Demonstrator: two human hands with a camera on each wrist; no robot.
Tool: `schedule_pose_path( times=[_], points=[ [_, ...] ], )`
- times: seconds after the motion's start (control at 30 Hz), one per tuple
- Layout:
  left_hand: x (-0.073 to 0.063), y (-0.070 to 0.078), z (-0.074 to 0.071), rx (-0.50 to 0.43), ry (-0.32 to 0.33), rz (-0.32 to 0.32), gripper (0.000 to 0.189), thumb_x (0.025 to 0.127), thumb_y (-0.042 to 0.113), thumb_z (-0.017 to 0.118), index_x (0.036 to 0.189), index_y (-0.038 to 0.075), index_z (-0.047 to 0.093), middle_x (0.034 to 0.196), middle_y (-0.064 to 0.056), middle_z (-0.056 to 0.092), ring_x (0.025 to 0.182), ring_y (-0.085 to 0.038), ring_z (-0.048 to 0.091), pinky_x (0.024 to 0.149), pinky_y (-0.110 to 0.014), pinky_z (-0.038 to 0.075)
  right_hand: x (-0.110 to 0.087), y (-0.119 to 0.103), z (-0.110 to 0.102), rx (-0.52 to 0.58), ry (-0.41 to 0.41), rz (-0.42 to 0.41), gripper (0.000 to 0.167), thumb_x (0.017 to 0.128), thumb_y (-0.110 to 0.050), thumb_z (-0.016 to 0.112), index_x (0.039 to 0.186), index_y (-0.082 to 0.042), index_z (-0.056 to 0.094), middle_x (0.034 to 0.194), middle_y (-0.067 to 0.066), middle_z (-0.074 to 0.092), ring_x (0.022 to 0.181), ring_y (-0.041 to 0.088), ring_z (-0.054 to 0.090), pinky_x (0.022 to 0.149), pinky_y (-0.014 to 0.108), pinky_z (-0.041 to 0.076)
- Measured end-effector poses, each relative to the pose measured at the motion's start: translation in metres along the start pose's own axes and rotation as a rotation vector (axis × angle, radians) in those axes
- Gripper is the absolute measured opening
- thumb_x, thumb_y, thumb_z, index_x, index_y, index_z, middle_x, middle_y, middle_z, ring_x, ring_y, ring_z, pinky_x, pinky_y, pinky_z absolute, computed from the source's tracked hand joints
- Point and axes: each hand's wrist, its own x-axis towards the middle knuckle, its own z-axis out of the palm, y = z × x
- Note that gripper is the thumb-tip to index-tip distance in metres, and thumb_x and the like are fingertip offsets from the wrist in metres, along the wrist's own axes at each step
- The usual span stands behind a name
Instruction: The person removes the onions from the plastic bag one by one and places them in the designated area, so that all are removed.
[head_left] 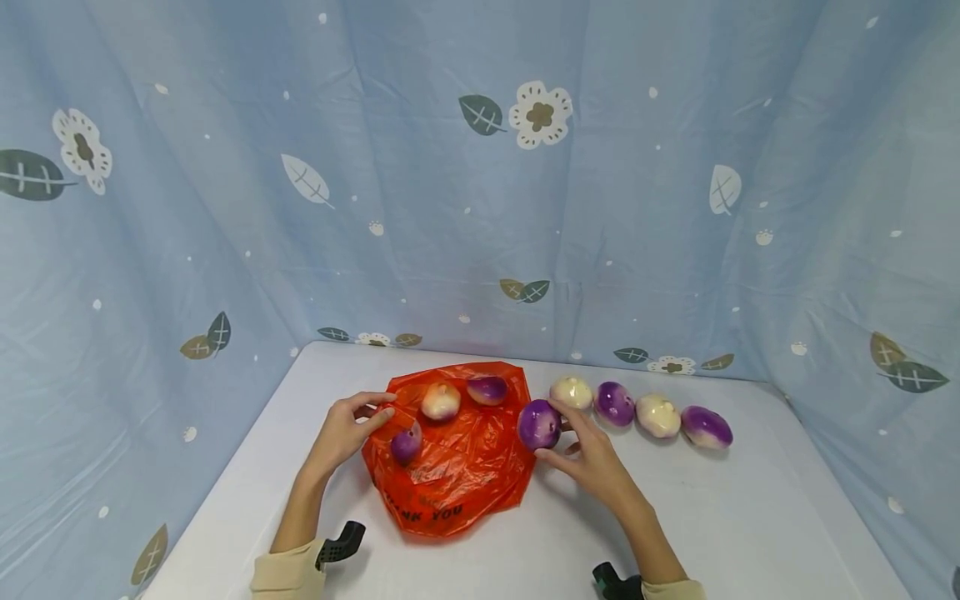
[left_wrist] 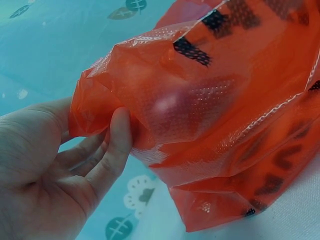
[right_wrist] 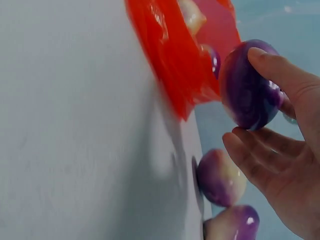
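Note:
A red plastic bag [head_left: 480, 467] with black lettering lies spread on the table, its mouth open. My left hand [head_left: 347, 433] pinches the bag's left edge between thumb and fingers. Inside, a cream turnip [head_left: 441, 402] and two purple ones show; one purple turnip [left_wrist: 172, 107] is seen through the plastic in the left wrist view. At the bag's right side my right hand [head_left: 588, 454] grips a glossy purple turnip [head_left: 539, 425] with thumb and fingertips. In the right wrist view, that turnip [right_wrist: 247, 85] is held above the table, beside the bag's rim.
To the right of the bag stands a row of several turnips: a cream one [head_left: 572, 392], a purple one [head_left: 615, 405], another cream one [head_left: 658, 416] and a purple one [head_left: 707, 427] at the end. A blue patterned curtain [head_left: 420, 208] surrounds the white table [head_left: 765, 517].

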Motion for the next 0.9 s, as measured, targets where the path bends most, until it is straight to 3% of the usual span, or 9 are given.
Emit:
schedule_pose_path(
  times=[0.13,0.37,0.53,0.73,0.9],
  points=[
    [0.0,0.001,-0.001,0.002,-0.001,0.004,0.03,0.09,0.029,0.072,0.116,0.015,0.072,0.115,-0.009,0.07,0.095,-0.024,0.064,0.071,-0.018,0.054,-0.003,0.006,-0.006,-0.023,0.024,0.001,0.085,0.077,-0.027,0.085,0.148,-0.035,0.039,0.14,0.001,0.054,0.107,0.017,0.061,0.073,0.028,0.06],
    [0.002,0.003,-0.003,0.003,0.002,0.017,0.028,0.09,0.026,0.072,0.116,0.015,0.072,0.115,-0.01,0.07,0.094,-0.024,0.064,0.07,-0.018,0.054,-0.009,0.012,-0.018,-0.039,0.028,0.037,0.078,0.079,-0.04,0.081,0.146,-0.022,0.045,0.132,0.007,0.057,0.106,0.02,0.061,0.072,0.03,0.06],
    [0.0,0.002,-0.002,0.002,0.004,0.015,0.029,0.09,0.028,0.072,0.116,0.015,0.072,0.116,-0.01,0.07,0.095,-0.024,0.064,0.071,-0.018,0.054,-0.012,0.018,-0.019,-0.057,0.012,0.034,0.079,0.078,-0.039,0.082,0.146,-0.02,0.045,0.134,0.008,0.056,0.102,0.02,0.063,0.071,0.031,0.06],
    [-0.001,0.001,-0.002,0.001,0.007,0.004,0.03,0.09,0.029,0.071,0.116,0.015,0.071,0.117,-0.01,0.07,0.096,-0.025,0.064,0.071,-0.017,0.054,-0.015,0.022,-0.023,-0.071,-0.039,0.085,0.08,0.078,-0.039,0.082,0.146,-0.02,0.044,0.142,0.011,0.05,0.102,0.023,0.064,0.071,0.024,0.058],
    [-0.001,0.0,-0.002,0.004,0.002,0.004,0.03,0.09,0.029,0.071,0.117,0.015,0.071,0.118,-0.01,0.069,0.097,-0.025,0.064,0.072,-0.017,0.053,-0.017,0.027,-0.026,-0.099,-0.059,0.126,0.08,0.077,-0.036,0.083,0.145,-0.017,0.044,0.137,0.015,0.054,0.102,0.024,0.064,0.07,0.02,0.055]
  ],
)
